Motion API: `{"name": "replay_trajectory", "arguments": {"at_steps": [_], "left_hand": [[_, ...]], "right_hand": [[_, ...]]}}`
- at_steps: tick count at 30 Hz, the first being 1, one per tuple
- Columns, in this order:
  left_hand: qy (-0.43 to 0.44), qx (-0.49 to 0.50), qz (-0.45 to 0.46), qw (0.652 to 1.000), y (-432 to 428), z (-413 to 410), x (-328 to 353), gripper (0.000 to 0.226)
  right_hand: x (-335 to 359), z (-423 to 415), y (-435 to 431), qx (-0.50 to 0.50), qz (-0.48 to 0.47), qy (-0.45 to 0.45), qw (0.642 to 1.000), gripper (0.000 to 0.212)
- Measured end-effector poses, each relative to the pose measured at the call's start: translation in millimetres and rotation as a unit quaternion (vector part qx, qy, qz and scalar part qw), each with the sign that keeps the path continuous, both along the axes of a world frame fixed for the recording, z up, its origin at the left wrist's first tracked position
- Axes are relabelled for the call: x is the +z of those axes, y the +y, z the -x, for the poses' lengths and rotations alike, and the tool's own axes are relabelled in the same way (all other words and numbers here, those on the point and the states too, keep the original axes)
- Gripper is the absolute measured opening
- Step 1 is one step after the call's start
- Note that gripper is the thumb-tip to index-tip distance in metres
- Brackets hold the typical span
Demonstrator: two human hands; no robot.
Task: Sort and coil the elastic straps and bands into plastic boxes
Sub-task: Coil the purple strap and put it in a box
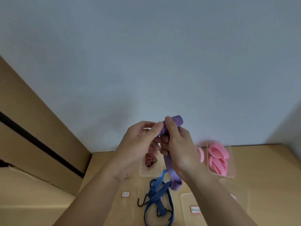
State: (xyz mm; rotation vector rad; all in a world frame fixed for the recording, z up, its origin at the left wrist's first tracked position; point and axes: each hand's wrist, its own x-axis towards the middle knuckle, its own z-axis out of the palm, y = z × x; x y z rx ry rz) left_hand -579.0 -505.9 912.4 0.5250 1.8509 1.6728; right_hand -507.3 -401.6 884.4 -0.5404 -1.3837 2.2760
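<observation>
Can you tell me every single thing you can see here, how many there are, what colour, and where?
purple strap: one, purple with red stripes, held up in both hands, its tail hanging down to the table
blue strap: one, blue with pale stripes and black hooks, lying loose on the table in front
red strap: one, red and white striped, coiled in a clear box behind the hands
pink bands: several, pink, piled in the clear box on the right
loose pink band: one, pink, just left of that box
label tags: at least two, white with red edge, on the table
table: one, tan
left hand: one, pinching the strap
right hand: one, gripping the strap
</observation>
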Motion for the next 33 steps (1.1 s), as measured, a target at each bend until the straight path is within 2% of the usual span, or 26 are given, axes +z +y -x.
{"name": "replay_trajectory", "arguments": {"at_steps": [2,5,7,9,11,14,16,18,19,20,21,23,24,27,28,30,31,33], "left_hand": [[-0.027,-0.012,-0.020,0.999,-1.6,-1.6,0.3,0.035],[0.012,0.042,-0.042,0.998,-2.1,-3.1,0.9,0.022],[0.077,0.089,-0.036,0.992,0.5,-3.0,-0.1,0.027],[0.182,0.125,0.001,0.975,3.6,-2.7,-3.6,0.030],[0.317,0.146,0.020,0.937,3.8,-2.6,-10.1,0.025],[0.550,0.139,0.036,0.823,2.7,1.5,-16.7,0.031],[0.628,0.118,0.048,0.768,1.7,4.6,-19.1,0.040],[0.643,0.091,0.057,0.758,-0.4,6.9,-18.7,0.037],[0.629,0.073,0.062,0.771,-1.8,7.3,-16.8,0.035],[0.594,0.054,0.062,0.801,-3.3,7.1,-14.8,0.036],[0.528,0.042,0.056,0.846,-4.4,5.7,-12.3,0.039],[0.329,0.063,0.028,0.942,-4.5,0.3,-7.5,0.038],[0.249,0.087,0.019,0.965,-3.9,-2.6,-6.3,0.031],[0.182,0.103,0.023,0.978,-0.5,-9.0,-5.3,0.013],[0.148,0.087,0.017,0.985,0.9,-10.1,-4.8,0.014],[0.015,0.049,-0.013,0.999,2.0,-10.9,-2.2,0.028],[-0.055,0.041,-0.033,0.997,0.9,-9.7,-0.7,0.034],[-0.126,0.044,-0.057,0.989,-3.6,-3.3,1.4,0.039]], "right_hand": [[-2.5,0.7,0.1,0.012,-0.011,0.001,1.000,0.043],[-2.1,3.0,1.1,0.038,-0.007,0.003,0.999,0.043],[1.3,5.7,-0.4,0.045,0.005,0.003,0.999,0.043],[5.4,8.6,-3.1,0.038,0.025,-0.009,0.999,0.048],[8.8,10.3,-2.6,0.026,0.051,-0.033,0.998,0.048],[11.1,11.5,-0.4,0.049,0.059,-0.063,0.995,0.046],[10.5,12.0,0.7,0.063,0.080,-0.075,0.992,0.046],[9.0,11.6,2.9,0.071,0.117,-0.079,0.987,0.043],[8.1,11.1,4.2,0.074,0.127,-0.078,0.986,0.040],[7.1,10.8,5.8,0.077,0.129,-0.075,0.986,0.037],[6.2,10.1,7.4,0.081,0.126,-0.071,0.986,0.035],[4.3,9.3,10.2,0.091,0.106,-0.059,0.988,0.035],[3.3,8.9,10.8,0.095,0.090,-0.050,0.990,0.036],[-1.2,10.4,9.1,0.086,0.025,-0.028,0.996,0.040],[-3.4,10.8,9.0,0.074,-0.001,-0.028,0.997,0.041],[-8.1,10.8,10.9,0.047,-0.063,-0.022,0.997,0.040],[-9.8,10.6,12.5,0.040,-0.101,-0.014,0.994,0.038],[-10.8,10.2,14.1,0.040,-0.180,-0.004,0.983,0.037]]}}
